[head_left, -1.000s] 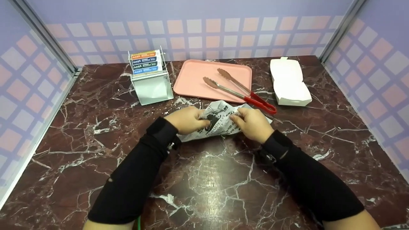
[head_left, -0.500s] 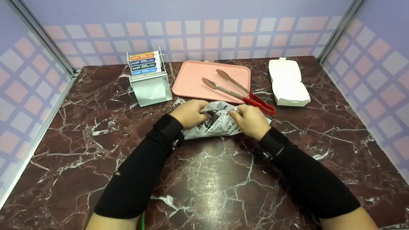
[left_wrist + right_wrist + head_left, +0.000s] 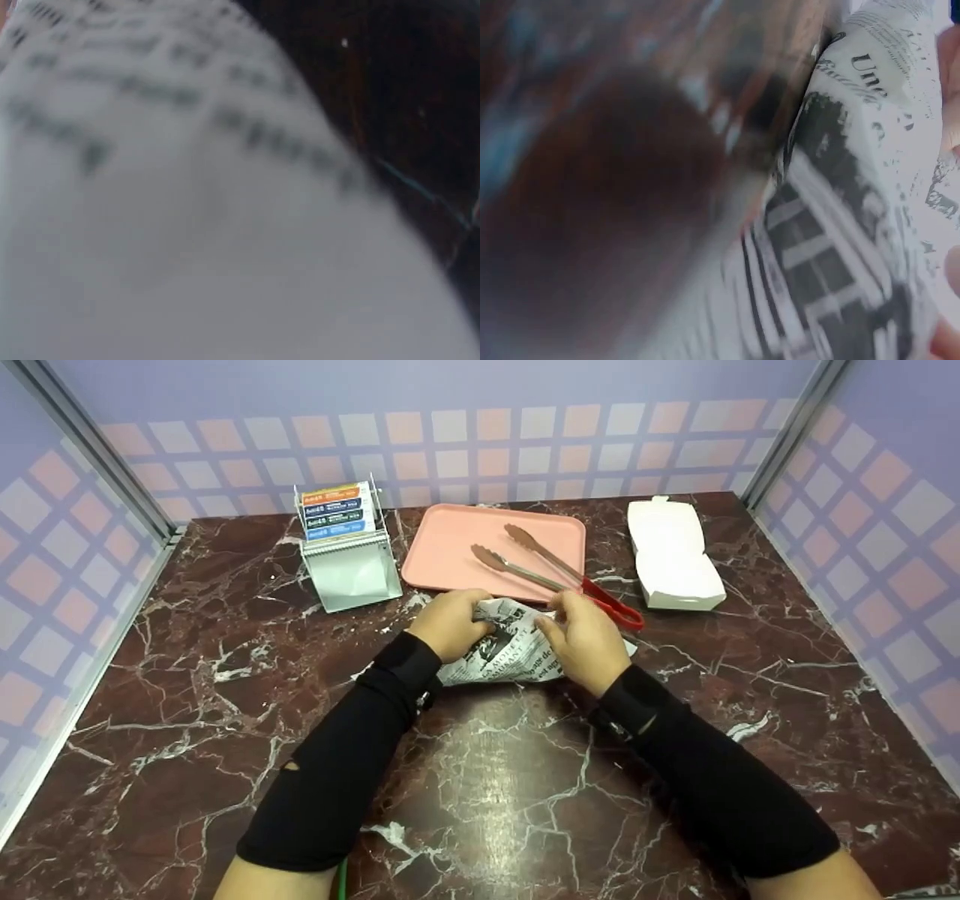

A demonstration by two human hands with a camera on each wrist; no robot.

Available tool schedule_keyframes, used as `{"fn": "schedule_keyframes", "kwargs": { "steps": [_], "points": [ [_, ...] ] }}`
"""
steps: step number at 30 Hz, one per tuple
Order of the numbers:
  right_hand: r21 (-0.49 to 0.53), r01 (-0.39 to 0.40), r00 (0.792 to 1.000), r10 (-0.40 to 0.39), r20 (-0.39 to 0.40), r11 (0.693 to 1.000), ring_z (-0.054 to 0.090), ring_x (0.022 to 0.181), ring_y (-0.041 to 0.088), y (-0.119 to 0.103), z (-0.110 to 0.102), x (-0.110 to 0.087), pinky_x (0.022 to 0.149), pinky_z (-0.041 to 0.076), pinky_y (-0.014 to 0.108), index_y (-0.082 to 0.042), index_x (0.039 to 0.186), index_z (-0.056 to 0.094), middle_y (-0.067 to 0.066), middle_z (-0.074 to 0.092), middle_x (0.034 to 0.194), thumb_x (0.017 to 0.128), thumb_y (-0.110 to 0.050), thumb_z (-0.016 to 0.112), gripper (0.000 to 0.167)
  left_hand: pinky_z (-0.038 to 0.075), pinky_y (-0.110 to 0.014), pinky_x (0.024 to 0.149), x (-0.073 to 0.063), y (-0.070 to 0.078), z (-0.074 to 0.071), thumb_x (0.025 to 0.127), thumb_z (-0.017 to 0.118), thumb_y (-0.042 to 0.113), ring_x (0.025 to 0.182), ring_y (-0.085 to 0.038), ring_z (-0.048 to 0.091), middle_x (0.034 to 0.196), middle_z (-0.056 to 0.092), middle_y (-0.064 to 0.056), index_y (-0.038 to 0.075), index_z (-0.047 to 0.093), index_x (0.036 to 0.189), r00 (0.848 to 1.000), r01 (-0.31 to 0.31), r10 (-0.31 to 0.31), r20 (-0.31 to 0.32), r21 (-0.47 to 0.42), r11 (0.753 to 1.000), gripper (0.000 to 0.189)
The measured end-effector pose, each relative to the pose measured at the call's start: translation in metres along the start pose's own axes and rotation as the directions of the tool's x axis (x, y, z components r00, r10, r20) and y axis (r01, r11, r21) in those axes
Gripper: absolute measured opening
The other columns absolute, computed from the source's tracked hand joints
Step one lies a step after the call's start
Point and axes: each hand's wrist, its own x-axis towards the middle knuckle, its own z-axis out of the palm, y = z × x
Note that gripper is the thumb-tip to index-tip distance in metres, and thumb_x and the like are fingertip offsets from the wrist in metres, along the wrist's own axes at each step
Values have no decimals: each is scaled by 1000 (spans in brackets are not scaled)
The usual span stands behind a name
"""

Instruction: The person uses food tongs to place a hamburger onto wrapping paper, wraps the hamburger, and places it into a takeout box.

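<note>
A sheet of newsprint-patterned food wrapping paper (image 3: pixel 510 654) lies folded in front of me at the middle of the table, its top bulging between my hands. On its left side my left hand (image 3: pixel 448 624) grips the upper edge, thumb toward me and fingers behind. My right hand (image 3: pixel 591 639) pinches the fold on the right, its thumb on the near face. The paper (image 3: pixel 210 247) fills most of the left wrist view, blurred. The right wrist view shows the printed paper (image 3: pixel 855 217) with creases and part of a hand at the right edge. Whatever the paper covers is hidden.
Behind the paper a pink tray (image 3: pixel 442 540) bears red-handled tongs (image 3: pixel 619 611) that overhang its front right corner. At back left stands a rack (image 3: pixel 352 570) of small colourful boxes. An opened white takeaway box (image 3: pixel 675 562) sits at back right. Printed walls enclose the table.
My left hand has moved slightly right and up, pushing the paper's left side inward. The raised top fold has come down lower, and the right hand stays close to its place.
</note>
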Motion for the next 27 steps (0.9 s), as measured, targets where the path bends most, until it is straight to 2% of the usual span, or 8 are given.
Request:
{"fn": "schedule_keyframes", "kwargs": {
  "steps": [3, 5, 7, 10, 14, 19, 22, 27],
  "points": [
    [-66, 208, 974, -213, -75, 976, 62, 104, 33, -7, 2, -8, 100, 51, 49, -1, 108, 67, 14, 69, 108, 98, -21, 73, 23, 53, -47, 105, 0, 1, 1, 98, 72, 22, 111, -30, 69, 109, 73, -9, 10, 68, 116, 1000, 15, -15, -20, 15, 1000, 22],
    [-125, 333, 940, -339, -31, 935, 63, 113, 35, -12, 4, -12, 107, 48, 52, -3, 106, 71, 15, 72, 114, 97, -21, 73, 20, 54, -47, 103, 0, 1, 1, 98, 72, 21, 109, -30, 69, 106, 72, -8, 10, 67, 112, 999, 31, -30, -33, 10, 999, 18],
    [-164, 405, 915, -398, 70, 900, 63, 119, 35, -16, 6, -16, 111, 46, 54, -5, 106, 74, 14, 74, 120, 97, -23, 73, 19, 54, -48, 101, 0, 2, 1, 98, 72, 21, 107, -30, 69, 104, 71, -9, 10, 65, 110, 998, 47, -47, -40, -2, 999, 17],
    [-193, 436, 891, -391, 231, 879, 63, 129, 33, -18, 8, -19, 115, 42, 54, -7, 120, 75, 13, 72, 135, 99, -27, 71, 29, 54, -48, 102, 0, 3, 2, 99, 72, 21, 110, -31, 68, 111, 72, -10, 9, 64, 116, 997, 70, -71, -41, -20, 997, 23],
    [-198, 429, 873, -349, 341, 881, 59, 138, 35, -18, 8, -20, 121, 39, 53, -5, 137, 68, 16, 64, 147, 101, -27, 69, 42, 52, -48, 109, -1, 5, 3, 100, 72, 23, 121, -32, 67, 132, 70, -13, 9, 58, 139, 994, 105, -106, -38, -38, 994, 44],
    [-172, 422, 863, -336, 378, 890, 58, 140, 36, -18, 7, -19, 123, 38, 53, -3, 141, 64, 18, 63, 148, 102, -26, 67, 46, 48, -47, 117, 0, 6, 6, 99, 72, 22, 133, -33, 63, 149, 62, -16, 11, 40, 160, 991, 121, -123, -53, -38, 992, 69],
    [-156, 415, 864, -334, 378, 896, 59, 139, 35, -18, 8, -17, 123, 40, 53, -2, 141, 65, 18, 63, 148, 103, -26, 67, 45, 44, -47, 120, 0, 7, 8, 98, 74, 22, 137, -34, 59, 152, 59, -16, 10, 37, 161, 989, 116, -116, -92, -9, 993, 74],
    [-148, 413, 860, -332, 387, 899, 57, 140, 37, -18, 9, -13, 122, 40, 53, -2, 145, 61, 18, 59, 152, 106, -25, 60, 45, 29, -54, 129, -9, 13, 11, 96, 76, 22, 146, -36, 48, 160, 49, -15, 13, 41, 160, 979, 116, -102, -177, 69, 991, 75]
  ]
}}
